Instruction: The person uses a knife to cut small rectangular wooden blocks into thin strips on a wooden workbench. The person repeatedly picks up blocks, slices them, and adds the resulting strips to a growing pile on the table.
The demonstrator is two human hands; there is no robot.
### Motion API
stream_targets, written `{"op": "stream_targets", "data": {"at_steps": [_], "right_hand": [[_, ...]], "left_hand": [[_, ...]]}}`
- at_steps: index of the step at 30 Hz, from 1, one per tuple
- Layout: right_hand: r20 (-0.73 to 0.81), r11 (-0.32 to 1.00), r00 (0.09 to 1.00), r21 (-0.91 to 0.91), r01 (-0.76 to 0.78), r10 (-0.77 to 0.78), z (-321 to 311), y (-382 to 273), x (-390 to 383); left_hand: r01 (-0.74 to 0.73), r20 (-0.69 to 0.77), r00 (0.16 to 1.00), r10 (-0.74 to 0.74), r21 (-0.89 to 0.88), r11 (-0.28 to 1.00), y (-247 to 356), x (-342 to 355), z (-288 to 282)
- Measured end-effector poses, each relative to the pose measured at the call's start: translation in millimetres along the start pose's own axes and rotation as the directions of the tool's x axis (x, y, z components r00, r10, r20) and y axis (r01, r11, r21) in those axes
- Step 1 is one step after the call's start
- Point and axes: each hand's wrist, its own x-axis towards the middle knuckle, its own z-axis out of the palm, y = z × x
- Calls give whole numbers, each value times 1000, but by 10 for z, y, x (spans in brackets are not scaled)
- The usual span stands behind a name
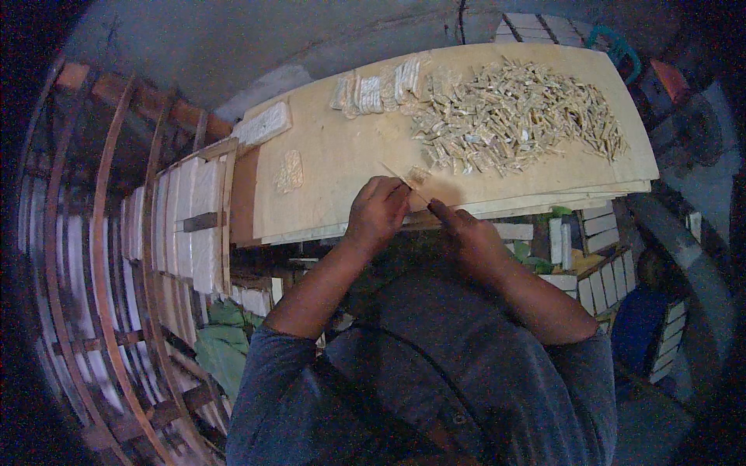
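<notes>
My left hand (pixel 378 208) is closed in a pinch above the near edge of the wooden tabletop. A thin pale strip (pixel 420 199) runs from its fingertips toward my right hand (pixel 465 233), which is closed at the strip's other end. Just beyond the left fingertips a small pale piece (pixel 418 174) shows, partly hidden. Farther right lies a wide heap of short, narrow pale pieces (pixel 521 116), too small to tell their exact kind. Several clear-plastic-wrapped bundles (pixel 381 89) lie left of the heap.
The board tabletop (pixel 342 155) carries a plastic packet (pixel 287 172) and a white wrapped block (pixel 264 124) at left. Wrapped white stacks (pixel 183 217) stand beside a rack of wooden bars (pixel 109 217). White boxes (pixel 606 279) and a dark blue container (pixel 639 330) stand lower right.
</notes>
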Motion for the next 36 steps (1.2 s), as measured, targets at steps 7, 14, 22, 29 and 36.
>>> {"op": "stream_targets", "data": {"at_steps": [7,14,22,29,36], "right_hand": [[100,991,987,-61,-123,128,-240,6,-356],[36,986,985,-15,-166,166,-291,-16,-320],[-27,996,996,-32,-88,87,-270,-34,-304],[-6,1000,1000,-20,-19,18,-138,81,-280],[-68,998,996,-17,59,-60,-144,34,-189]], "left_hand": [[-42,-58,997,40,-34,999,-49,-36,37],[33,-69,997,-42,-121,992,-112,-170,113],[683,274,697,-662,-533,499,127,-34,-150],[802,671,455,-585,-594,-57,-42,116,-14],[812,743,449,-497,-571,-120,-167,141,34]]}}
